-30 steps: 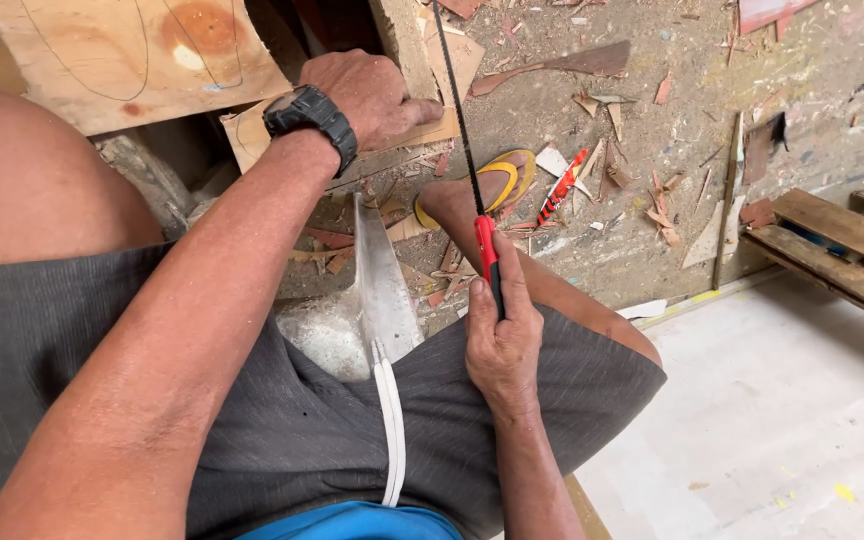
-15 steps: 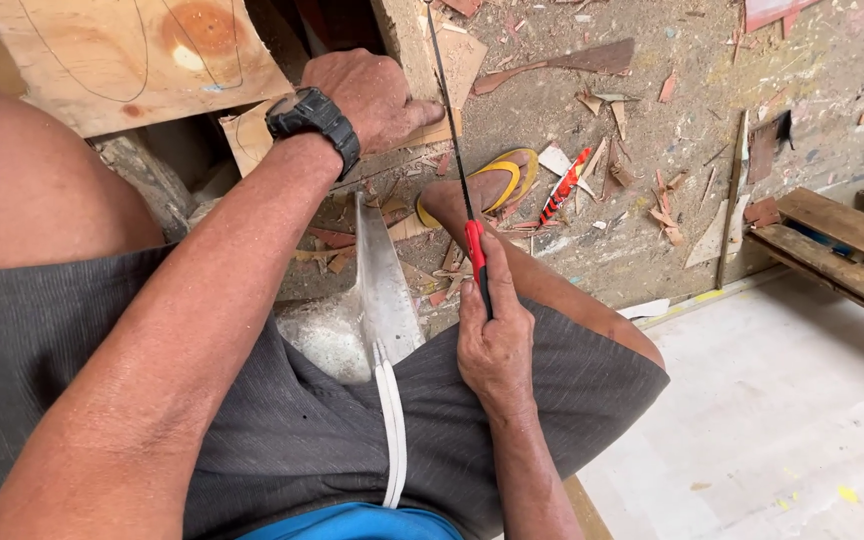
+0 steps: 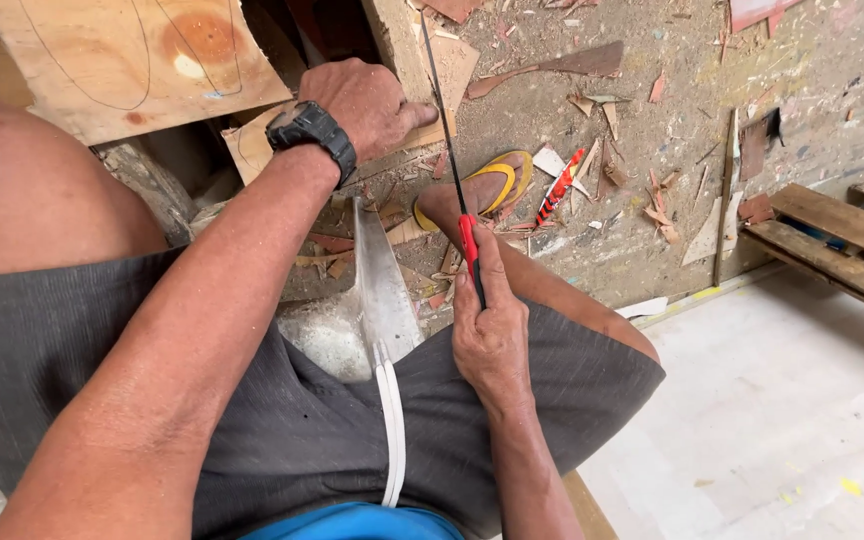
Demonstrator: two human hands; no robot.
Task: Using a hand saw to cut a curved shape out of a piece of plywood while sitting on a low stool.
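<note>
- Nearest the camera: the seated person's grey shorts [image 3: 282, 430] and a white cord [image 3: 392, 430] that runs down from a pale metal blade [image 3: 382, 290] lying between the knees.
- Right hand [image 3: 492, 335]: closed in a full fist around the red-and-black handle [image 3: 470, 250] of a thin saw. Against the pictures from a second ago, the hand and handle have come slightly back toward the body along the same line, consistent with a return stroke of sawing.
- Thin saw blade [image 3: 442, 110]: a dark, narrow strip that runs up from the handle to the edge of the wooden piece [image 3: 432, 90] under the left hand. The exact point where it meets the wood is poorly shown; it appears to be in or against the edge.
- Left hand [image 3: 367, 100]: palm down, fingers curled, pressed onto that wooden piece, with a black wristwatch [image 3: 312, 135] on the wrist. Its position is unchanged from the earlier pictures, so the work is being held steady.
- Further out: a foot in a yellow sandal [image 3: 497, 180] just beside the blade, and a red pencil-like item [image 3: 560, 185] near it.
- Far ground: a plywood sheet [image 3: 132, 60] with drawn curves at top left, wood chips across the dirt floor [image 3: 652, 150], and stacked planks [image 3: 832, 240] at right.
</note>
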